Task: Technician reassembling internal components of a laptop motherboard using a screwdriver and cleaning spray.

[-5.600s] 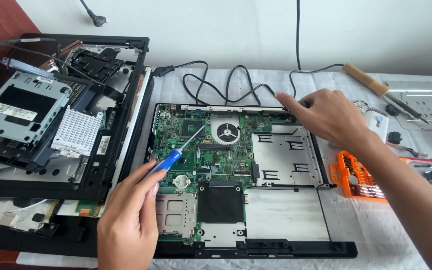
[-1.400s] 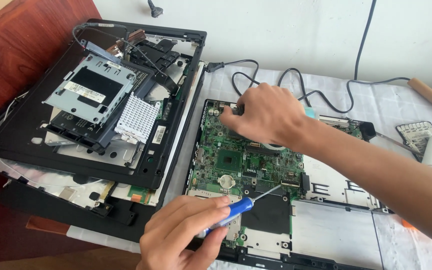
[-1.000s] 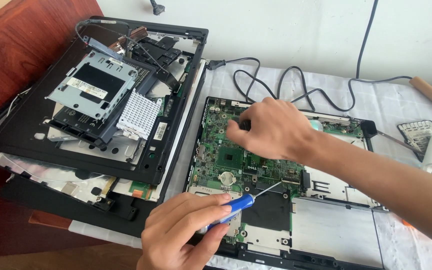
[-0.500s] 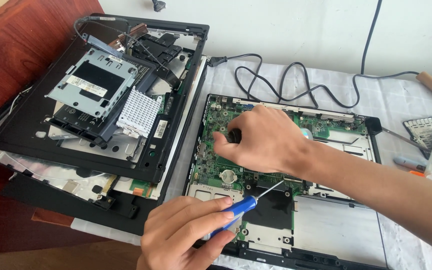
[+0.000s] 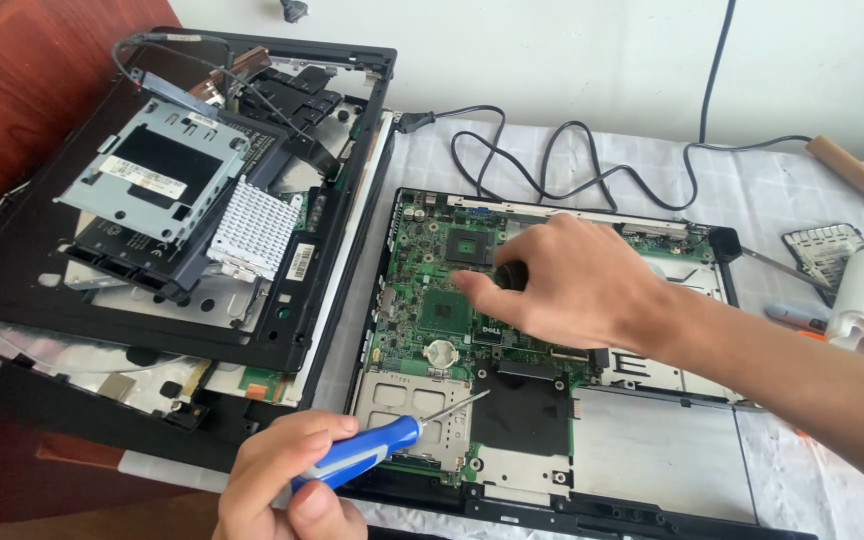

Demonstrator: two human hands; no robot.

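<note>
The green motherboard (image 5: pixel 452 300) is lying in the open laptop base (image 5: pixel 652 470) at the table's middle. The right hand (image 5: pixel 572 285) is pinching a small black part (image 5: pixel 512 275) over it. At seven o'clock, the left hand (image 5: pixel 282 485) is gripping a blue-handled screwdriver (image 5: pixel 372 455). At ten o'clock, stacked black panels (image 5: pixel 172 200) are resting.

A single head-worn camera looks steeply down and forward from close above the white-clothed table (image 5: pixel 752 200), slightly tilted, both hands within near reach.
</note>
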